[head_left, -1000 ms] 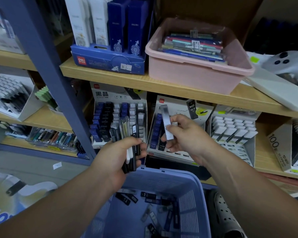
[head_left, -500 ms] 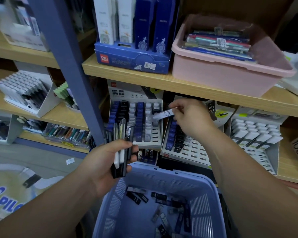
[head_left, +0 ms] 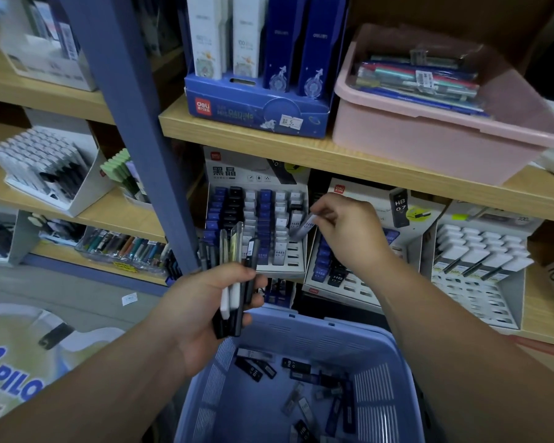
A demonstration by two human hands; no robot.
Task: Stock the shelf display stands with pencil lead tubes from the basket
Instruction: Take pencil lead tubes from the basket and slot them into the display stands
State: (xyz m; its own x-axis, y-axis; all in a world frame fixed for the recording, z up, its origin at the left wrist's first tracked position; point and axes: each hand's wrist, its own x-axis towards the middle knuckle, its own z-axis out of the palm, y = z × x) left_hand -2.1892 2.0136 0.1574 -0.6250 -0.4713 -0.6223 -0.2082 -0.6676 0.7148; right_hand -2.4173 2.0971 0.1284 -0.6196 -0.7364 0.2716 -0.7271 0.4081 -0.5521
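Left hand (head_left: pixel 205 302) closed round a fanned bundle of slim black, white and clear plastic pencil lead tubes (head_left: pixel 234 247), thumb laid across the front, tubes upright, just above the far left corner of the lavender-blue slotted plastic basket (head_left: pixel 301 337). Right hand (head_left: pixel 349 228) pinching a single pale, flat lead tube (head_left: pixel 308 223) between thumb and fingertips, tilted, at the right edge of the white cardboard display stand with black Chinese lettering on its header (head_left: pixel 237 167); lower end of that tube hidden behind the neighbouring row, so seated in a slot or not cannot be told. In that stand, columns of blue, black and white tubes, fuller toward the left edge, with open slots at the bottom right corner. Just beside it on the same lower wooden shelf (head_left: pixel 541 318), a second white stand with an HB 0.7 picture on its header (head_left: pixel 371 199), only a few blue and black tubes at its left edge, partly behind the right wrist. Further along toward the right end of the shelf, a third white stand with white-capped tubes (head_left: pixel 480 247). More loose black and clear lead tubes (head_left: pixel 256 367) scattered flat over the basket floor. On the upper wooden shelf board (head_left: pixel 301 148), a dark blue cardboard tray of tall boxes (head_left: pixel 256 113) at the left end and a pink plastic tub of pens (head_left: pixel 429 145) next to it.
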